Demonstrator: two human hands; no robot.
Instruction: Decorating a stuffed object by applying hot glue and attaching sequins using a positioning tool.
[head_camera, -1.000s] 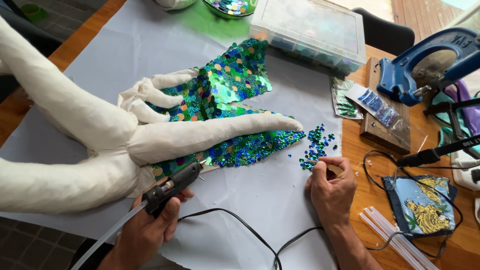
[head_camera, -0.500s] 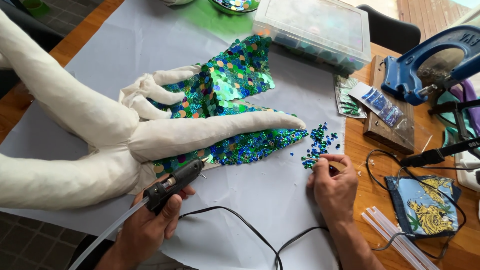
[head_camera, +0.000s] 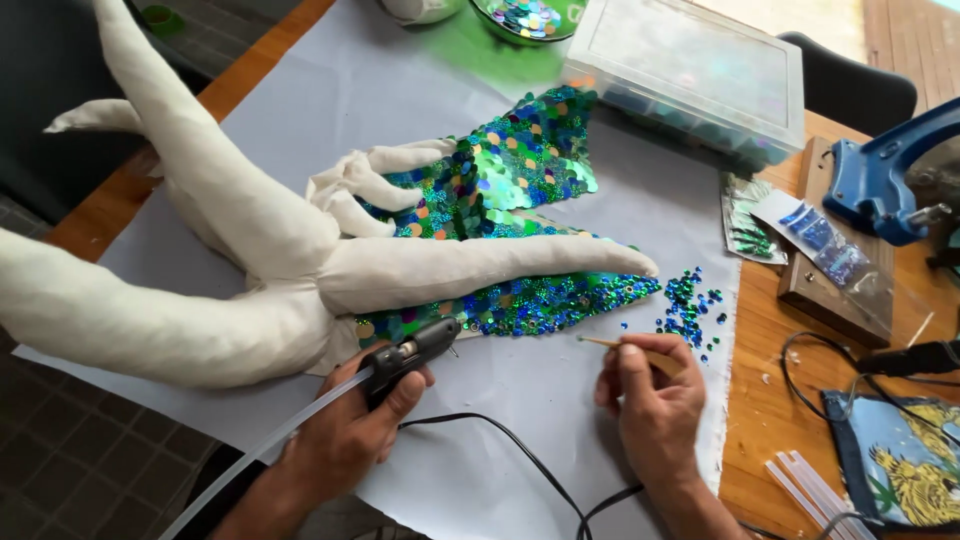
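Note:
My left hand (head_camera: 350, 435) grips a black hot glue gun (head_camera: 415, 352) with a clear glue stick trailing back from it; its nozzle sits at the lower edge of a green and blue sequinned fabric piece (head_camera: 500, 190). My right hand (head_camera: 655, 400) pinches a thin wooden stick (head_camera: 620, 345) that points left toward the sequinned edge. A cream stuffed cloth figure (head_camera: 260, 240) with long limbs lies over the sequins. A small heap of loose blue and green sequins (head_camera: 688, 308) lies just beyond my right hand.
White paper sheet (head_camera: 330, 90) covers the wooden table (head_camera: 790, 420). A clear lidded plastic box (head_camera: 690, 70) stands at the back. Blue tool (head_camera: 885, 175), sequin packets (head_camera: 820, 240), spare glue sticks (head_camera: 810, 490), black cord (head_camera: 520, 450) and a printed picture (head_camera: 900, 460) lie at the right.
My right hand has lifted slightly and now shows the stick pointing left toward the sequinned edge. The glue gun stays at the fabric's lower edge.

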